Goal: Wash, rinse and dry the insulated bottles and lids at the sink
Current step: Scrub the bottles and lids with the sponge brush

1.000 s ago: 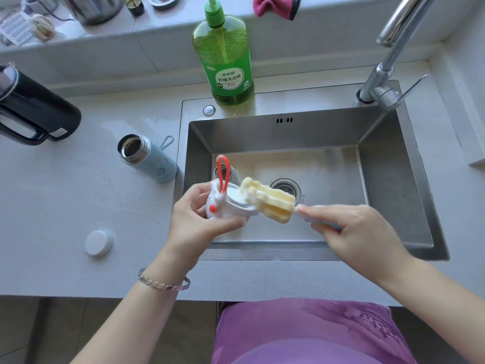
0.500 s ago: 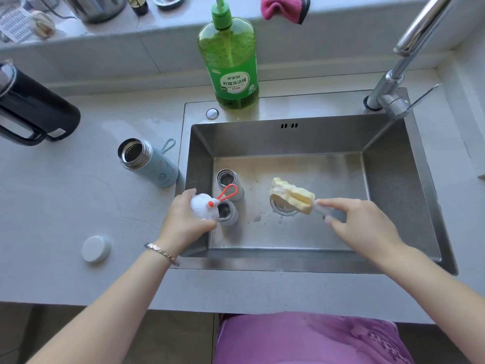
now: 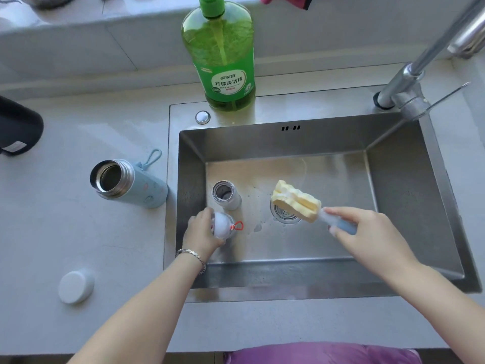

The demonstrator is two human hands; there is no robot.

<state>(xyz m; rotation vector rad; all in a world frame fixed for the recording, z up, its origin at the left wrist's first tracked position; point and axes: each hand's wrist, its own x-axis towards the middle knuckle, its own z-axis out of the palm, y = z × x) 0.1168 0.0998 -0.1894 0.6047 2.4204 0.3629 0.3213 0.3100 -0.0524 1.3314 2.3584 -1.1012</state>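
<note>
My left hand (image 3: 202,231) holds a white lid with a red loop (image 3: 225,226) low at the left of the steel sink (image 3: 409,195); whatever lies under the lid is hidden. Just behind it an open steel bottle (image 3: 225,194) stands on the sink floor. My right hand (image 3: 367,232) grips the blue handle of a yellow sponge brush (image 3: 295,199), whose head hangs over the drain (image 3: 284,215). A light blue bottle (image 3: 128,183) stands open on the counter left of the sink. A round white lid (image 3: 76,286) lies on the counter at the front left.
A green dish-soap bottle (image 3: 224,56) stands behind the sink. The tap (image 3: 425,72) rises at the back right. A black jug (image 3: 18,127) sits at the far left edge. A pink cloth (image 3: 286,1) lies on the back ledge.
My left hand has carried the white lid away from the sponge and down to the sink's left side. The right hand has moved the sponge brush right, over the drain.
</note>
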